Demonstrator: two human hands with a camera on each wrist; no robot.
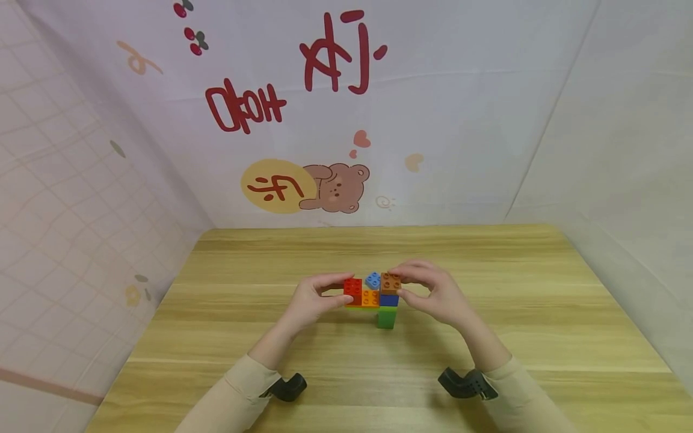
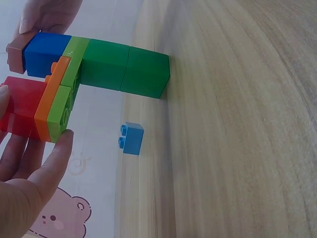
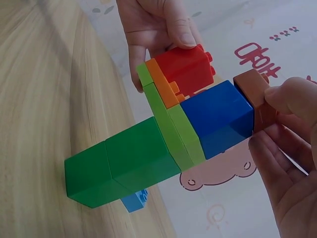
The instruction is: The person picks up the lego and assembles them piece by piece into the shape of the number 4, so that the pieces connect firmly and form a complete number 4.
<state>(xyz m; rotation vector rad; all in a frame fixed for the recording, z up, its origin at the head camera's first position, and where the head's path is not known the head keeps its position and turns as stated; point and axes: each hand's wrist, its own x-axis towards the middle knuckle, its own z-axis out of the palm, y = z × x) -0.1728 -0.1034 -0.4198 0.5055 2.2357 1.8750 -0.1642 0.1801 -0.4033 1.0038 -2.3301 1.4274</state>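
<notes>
A toy-brick structure stands on the table, its base a stack of green bricks [image 3: 119, 161]. Light green plates [image 3: 173, 131] lie across that stack and jut out to the left. On them sit an orange plate [image 1: 370, 297], a red brick [image 1: 353, 290] and a blue brick [image 3: 218, 118]. My left hand [image 1: 311, 299] grips the red brick at the overhanging end, a finger reaching under the light green plate. Atop the blue brick is a brown brick [image 1: 390, 282], pinched by my right hand [image 1: 437, 293]. Whether it is pressed fully down I cannot tell.
A loose light blue brick [image 2: 132, 138] lies on the wooden table [image 1: 260, 385] behind the structure. White printed cloth [image 1: 460, 120] hangs along the table's back and sides. A dark wrist mount [image 1: 468, 383] sits on each forearm.
</notes>
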